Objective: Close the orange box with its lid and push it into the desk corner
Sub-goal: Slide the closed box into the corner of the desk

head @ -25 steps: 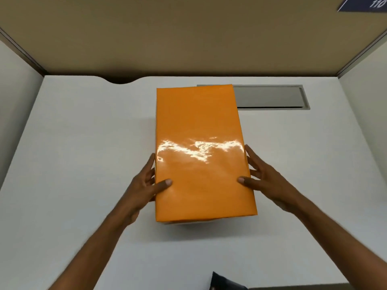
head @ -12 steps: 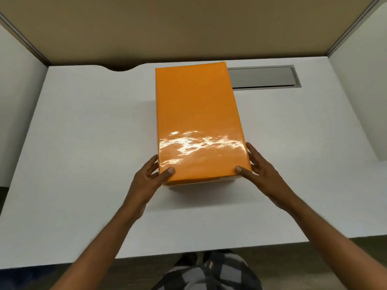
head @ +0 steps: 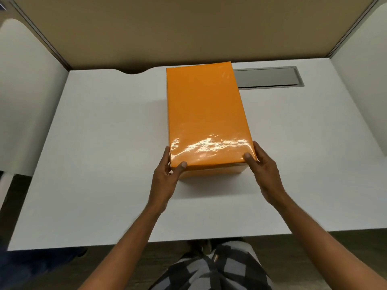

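The glossy orange box (head: pixel 206 114) stands on the white desk (head: pixel 100 143) with its lid on, its far end close to the desk's back edge. My left hand (head: pixel 167 176) grips the box's near left corner, thumb on the lid and fingers along the side. At the near right corner my right hand (head: pixel 261 166) holds it the same way, thumb on top. The box's far right corner overlaps a grey metal cable hatch (head: pixel 270 77).
Tan partition panels (head: pixel 188 28) close off the desk's back. White side panels (head: pixel 27 91) stand at left and right. A curved notch (head: pixel 134 71) cuts into the back edge. Below the desk's front edge my checked trousers (head: pixel 211 268) show.
The box has slid away from me toward the back of the desk, both hands staying at its near corners. My head has pulled back, so the front edge shows.
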Motion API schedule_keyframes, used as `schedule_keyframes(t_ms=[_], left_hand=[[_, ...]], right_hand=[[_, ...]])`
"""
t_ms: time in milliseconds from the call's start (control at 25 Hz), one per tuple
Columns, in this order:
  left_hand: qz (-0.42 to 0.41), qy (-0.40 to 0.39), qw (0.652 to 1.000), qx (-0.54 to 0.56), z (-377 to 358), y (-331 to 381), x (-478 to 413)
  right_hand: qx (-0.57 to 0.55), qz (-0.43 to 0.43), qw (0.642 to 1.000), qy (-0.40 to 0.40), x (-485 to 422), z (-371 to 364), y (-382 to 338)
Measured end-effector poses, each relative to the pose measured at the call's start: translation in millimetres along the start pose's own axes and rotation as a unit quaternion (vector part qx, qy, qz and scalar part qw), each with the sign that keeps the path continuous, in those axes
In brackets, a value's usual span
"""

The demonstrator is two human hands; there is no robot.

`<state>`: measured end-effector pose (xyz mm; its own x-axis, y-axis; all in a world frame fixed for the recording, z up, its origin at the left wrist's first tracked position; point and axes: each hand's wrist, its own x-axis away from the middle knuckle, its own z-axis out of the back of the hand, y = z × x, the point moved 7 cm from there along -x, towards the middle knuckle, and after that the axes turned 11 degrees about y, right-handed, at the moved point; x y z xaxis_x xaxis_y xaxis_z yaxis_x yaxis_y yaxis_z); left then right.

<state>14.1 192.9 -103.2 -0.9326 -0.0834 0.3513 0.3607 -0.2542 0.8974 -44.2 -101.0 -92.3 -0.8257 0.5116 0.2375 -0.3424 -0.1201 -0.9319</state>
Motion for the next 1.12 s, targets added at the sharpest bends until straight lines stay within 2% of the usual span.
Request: schedule_keyframes(t_ms=[160,360,640,920,1120], left_hand=[[-0.002,0.016,1.000,0.024,4,11,0],[0.073,-0.006,0.996,0.049,8,19,-17],[0.065,0.003,0.996,0.058,-5,22,-12],[0.050,0.038,0.995,0.075,15,12,9],[0.016,0.065,0.996,0.059,54,34,11]], right_hand=[[0.054,0.041,0.996,0.054,3,5,-7],[0.016,-0.007,1.000,-0.022,-22,18,-16],[0.011,0.007,1.000,0.003,-29,25,-19],[-0.009,0.013,0.999,-0.044,-17,17,-22],[-0.028,0.033,0.996,-0.080,-20,-14,-47]])
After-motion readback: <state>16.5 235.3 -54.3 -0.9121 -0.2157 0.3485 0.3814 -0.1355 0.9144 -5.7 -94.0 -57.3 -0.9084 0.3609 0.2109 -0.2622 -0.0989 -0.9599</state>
